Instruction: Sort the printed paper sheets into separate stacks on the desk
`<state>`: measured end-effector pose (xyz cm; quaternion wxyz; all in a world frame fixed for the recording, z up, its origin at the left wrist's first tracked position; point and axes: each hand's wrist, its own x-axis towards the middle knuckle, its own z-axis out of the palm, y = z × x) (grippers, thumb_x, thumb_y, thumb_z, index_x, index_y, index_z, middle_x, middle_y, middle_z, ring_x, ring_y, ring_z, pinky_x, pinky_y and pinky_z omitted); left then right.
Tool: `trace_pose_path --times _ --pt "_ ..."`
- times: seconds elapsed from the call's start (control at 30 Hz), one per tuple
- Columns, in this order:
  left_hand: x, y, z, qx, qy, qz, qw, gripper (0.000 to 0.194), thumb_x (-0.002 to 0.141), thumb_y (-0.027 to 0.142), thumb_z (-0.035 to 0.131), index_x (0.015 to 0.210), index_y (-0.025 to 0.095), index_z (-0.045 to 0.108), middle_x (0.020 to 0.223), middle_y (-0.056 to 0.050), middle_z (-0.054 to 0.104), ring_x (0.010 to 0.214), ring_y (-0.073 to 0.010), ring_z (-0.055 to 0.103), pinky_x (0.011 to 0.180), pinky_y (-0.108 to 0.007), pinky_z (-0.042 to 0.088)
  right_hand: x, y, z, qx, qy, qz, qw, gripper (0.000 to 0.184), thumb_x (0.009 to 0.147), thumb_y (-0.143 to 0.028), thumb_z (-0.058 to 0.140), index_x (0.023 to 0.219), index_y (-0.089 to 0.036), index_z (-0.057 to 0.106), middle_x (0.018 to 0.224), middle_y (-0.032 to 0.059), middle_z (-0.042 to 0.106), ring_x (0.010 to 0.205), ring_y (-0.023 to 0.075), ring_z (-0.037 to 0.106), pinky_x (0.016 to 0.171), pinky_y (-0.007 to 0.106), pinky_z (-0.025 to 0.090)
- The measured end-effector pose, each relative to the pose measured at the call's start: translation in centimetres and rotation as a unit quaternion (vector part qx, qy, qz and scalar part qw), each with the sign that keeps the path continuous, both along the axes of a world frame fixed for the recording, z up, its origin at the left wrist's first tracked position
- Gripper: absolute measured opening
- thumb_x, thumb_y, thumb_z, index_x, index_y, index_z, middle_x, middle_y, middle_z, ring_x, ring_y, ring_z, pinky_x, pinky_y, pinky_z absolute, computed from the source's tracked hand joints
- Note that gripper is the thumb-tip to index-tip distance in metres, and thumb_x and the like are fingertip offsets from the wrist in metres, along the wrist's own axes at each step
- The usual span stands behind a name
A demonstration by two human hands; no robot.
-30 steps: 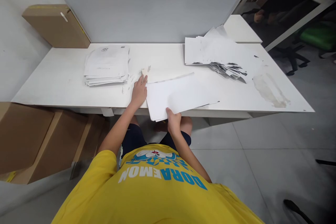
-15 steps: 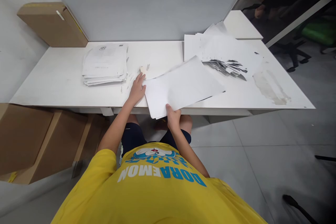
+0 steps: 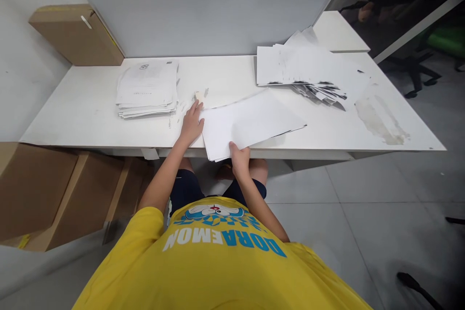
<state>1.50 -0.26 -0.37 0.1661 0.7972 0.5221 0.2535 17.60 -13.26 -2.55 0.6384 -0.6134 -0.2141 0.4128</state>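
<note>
A few white paper sheets (image 3: 250, 121) lie slanted at the desk's front edge, with their near left corner sticking out over it. My right hand (image 3: 240, 160) pinches them at that near edge, thumb on top and the other fingers underneath. Flat on the desk at the sheets' left edge rests my left hand (image 3: 192, 123), fingers stretched out and thumb apart. Its fingertips touch or nearly touch a small cream-coloured piece (image 3: 199, 96), whose kind I cannot make out. Dark marks show along the sheets' right edge.
A neat paper stack (image 3: 147, 89) is on the white desk (image 3: 72, 116) at left. Loose papers with black-smudged edges (image 3: 294, 65) are heaped at back right. A cardboard box (image 3: 78, 36) leans in the left corner; more boxes (image 3: 83, 189) stand below. A grey panel (image 3: 218, 5) rises behind.
The far right part of the sheets rose off the desk half a second ago and has since come down lower. Both hands have stayed nearly in place.
</note>
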Motion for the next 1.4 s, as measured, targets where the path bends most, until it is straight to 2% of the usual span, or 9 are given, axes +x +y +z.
trace_pose_path --times 0.07,0.17,0.23,0.3,0.57,0.93,1.13,1.4 --pt "0.2 -0.2 0.2 0.010 -0.008 0.023 1.000 0.059 0.088 0.015 0.049 0.145 0.021 0.037 0.159 -0.013 0.032 0.147 -0.0278 0.030 0.121 -0.046 0.027 0.0 -0.1 0.0 -0.005 0.001 0.001 1.000 0.028 0.072 -0.026 0.067 0.095 -0.010 0.069 0.098 0.0133 0.076 0.106 0.0251 0.067 0.103 0.042 0.049" --pt "0.5 -0.7 0.2 0.013 -0.011 0.076 0.997 0.049 0.087 0.019 0.054 0.136 0.018 0.046 0.143 -0.015 0.047 0.136 -0.0289 0.043 0.116 -0.045 0.034 0.0 -0.2 -0.2 -0.017 0.009 0.002 1.000 0.029 0.072 -0.025 0.066 0.096 -0.009 0.069 0.099 0.0140 0.076 0.105 0.0251 0.068 0.103 0.043 0.049" --pt "0.6 -0.9 0.2 0.004 0.006 0.084 0.996 0.039 0.089 0.022 0.053 0.128 0.018 0.053 0.132 -0.014 0.056 0.129 -0.0302 0.048 0.112 -0.046 0.038 0.0 -0.2 -0.3 -0.014 0.018 -0.002 1.000 0.030 0.072 -0.025 0.066 0.097 -0.008 0.070 0.096 0.0130 0.076 0.105 0.0249 0.068 0.103 0.043 0.049" --pt "0.8 -1.0 0.0 0.002 0.025 0.075 0.997 0.035 0.091 0.024 0.050 0.125 0.018 0.057 0.130 -0.014 0.058 0.127 -0.0319 0.048 0.113 -0.048 0.037 0.0 -0.3 -0.4 -0.005 0.024 -0.003 1.000 0.031 0.072 -0.025 0.067 0.098 -0.009 0.070 0.093 0.0116 0.076 0.105 0.0249 0.068 0.103 0.043 0.049" --pt "1.2 -1.2 0.0 0.027 0.087 0.059 0.994 0.042 0.095 0.024 0.041 0.131 0.010 0.056 0.136 -0.019 0.057 0.127 -0.0344 0.047 0.113 -0.048 0.034 0.1 -0.5 0.0 -0.011 0.020 0.013 1.000 0.030 0.073 -0.026 0.067 0.097 -0.009 0.070 0.094 0.0119 0.076 0.105 0.0255 0.068 0.105 0.044 0.047" --pt "1.2 -1.2 0.0 0.031 0.114 0.058 0.991 0.046 0.096 0.027 0.040 0.134 0.009 0.055 0.137 -0.020 0.056 0.125 -0.0375 0.046 0.109 -0.052 0.035 0.2 -0.4 0.2 -0.005 0.018 0.012 1.000 0.027 0.071 -0.028 0.068 0.092 -0.010 0.070 0.092 0.0116 0.076 0.106 0.0266 0.067 0.105 0.044 0.048" --pt "1.0 -1.1 0.0 0.021 0.073 0.080 0.994 0.044 0.093 0.026 0.046 0.132 0.009 0.055 0.135 -0.021 0.056 0.127 -0.0361 0.047 0.112 -0.050 0.035 0.1 -0.1 0.6 0.010 0.024 0.018 1.000 0.030 0.073 -0.026 0.065 0.098 -0.009 0.069 0.091 0.0103 0.076 0.105 0.0248 0.067 0.106 0.043 0.047" --pt "0.2 -0.3 0.4 0.047 0.010 0.121 0.992 0.044 0.091 0.022 0.049 0.135 0.018 0.054 0.138 -0.012 0.056 0.132 -0.0295 0.046 0.116 -0.045 0.035 -0.4 0.6 0.6 0.014 0.027 0.023 0.999 0.032 0.074 -0.026 0.065 0.100 -0.009 0.068 0.097 0.0119 0.075 0.104 0.0241 0.067 0.105 0.043 0.047"
